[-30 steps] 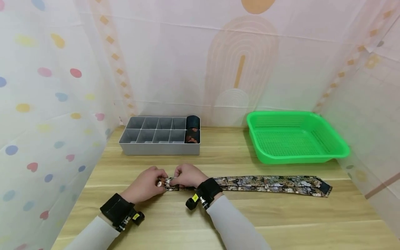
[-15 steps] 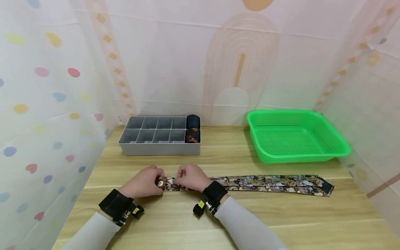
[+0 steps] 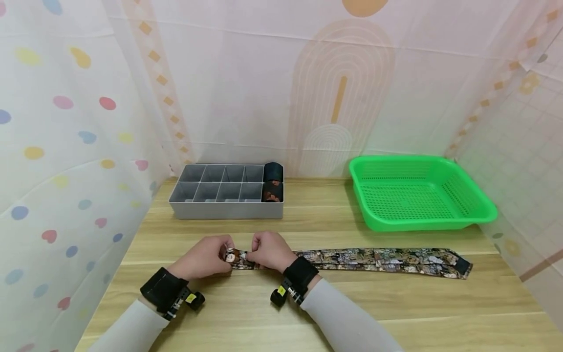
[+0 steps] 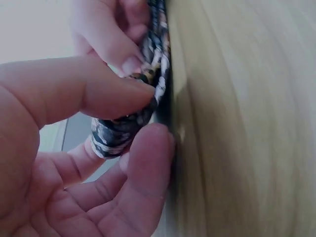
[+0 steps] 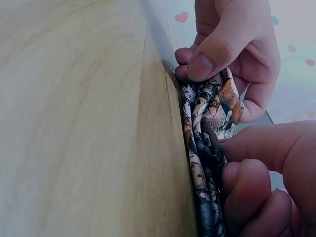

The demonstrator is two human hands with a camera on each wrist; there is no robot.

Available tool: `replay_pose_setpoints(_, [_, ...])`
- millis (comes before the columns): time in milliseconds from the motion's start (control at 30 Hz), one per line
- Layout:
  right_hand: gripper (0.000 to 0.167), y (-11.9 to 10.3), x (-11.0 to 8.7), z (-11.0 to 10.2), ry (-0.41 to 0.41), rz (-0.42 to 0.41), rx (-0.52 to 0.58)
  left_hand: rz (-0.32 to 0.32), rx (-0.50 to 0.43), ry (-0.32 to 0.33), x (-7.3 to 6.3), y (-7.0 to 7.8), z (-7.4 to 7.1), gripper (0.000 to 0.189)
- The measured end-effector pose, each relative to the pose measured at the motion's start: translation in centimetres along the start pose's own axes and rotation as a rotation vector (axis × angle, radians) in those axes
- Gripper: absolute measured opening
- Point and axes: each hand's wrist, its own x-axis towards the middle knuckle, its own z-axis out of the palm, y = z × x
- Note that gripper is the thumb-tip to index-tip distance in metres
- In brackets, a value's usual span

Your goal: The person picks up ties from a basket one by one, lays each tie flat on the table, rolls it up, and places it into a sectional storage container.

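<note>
A necktie (image 3: 374, 259) with a crowded, multicoloured print lies lengthwise across the table, its dark-tipped end at the right. At its other end, my left hand (image 3: 202, 256) grips a short rolled or folded bundle. The left wrist view shows this curled bundle (image 4: 116, 136) between thumb and fingers. Close beside it, my right hand (image 3: 270, 252) pinches the tie, knuckles up. Stacked layers of the tie (image 5: 200, 170) run past the right fingertips in the right wrist view. The hands cover part of the bundle, so how many turns it has cannot be seen.
Behind the hands stands a grey divided box (image 3: 226, 211); its rightmost column holds a dark navy roll (image 3: 273, 172) and a dark roll with orange-brown marks (image 3: 272, 191). A green plastic basket (image 3: 422, 222) sits at the back right. Patterned curtains (image 3: 246, 98) enclose the table.
My right hand has shifted slightly to the right along the tie. The left hand stays at the bundle, and the tie's far end lies slightly farther right.
</note>
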Motion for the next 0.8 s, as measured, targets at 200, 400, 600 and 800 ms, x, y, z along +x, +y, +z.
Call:
replay_pose_setpoints(200, [0.025,-0.3,-0.2,-0.1,0.008,0.011,0.025,-0.019,-0.195,-0.009,0.1,0.3,-0.2,0.057])
replay_pose_setpoints(400, [0.022,-0.4,-0.2,-0.3,-0.002,0.009,0.044,0.032,-0.343,0.023,0.4,0.9,0.4,0.046])
replay_pose_setpoints(600, [0.015,0.3,0.2,-1.4,-0.191,-0.018,0.193,0.07,-0.308,0.039,0.9,0.9,1.0,0.029])
replay_pose_setpoints(800, [0.028,0.7,0.3,-3.0,-0.367,0.028,0.42,0.128,-0.235,0.022,1.3,1.0,1.4,0.025])
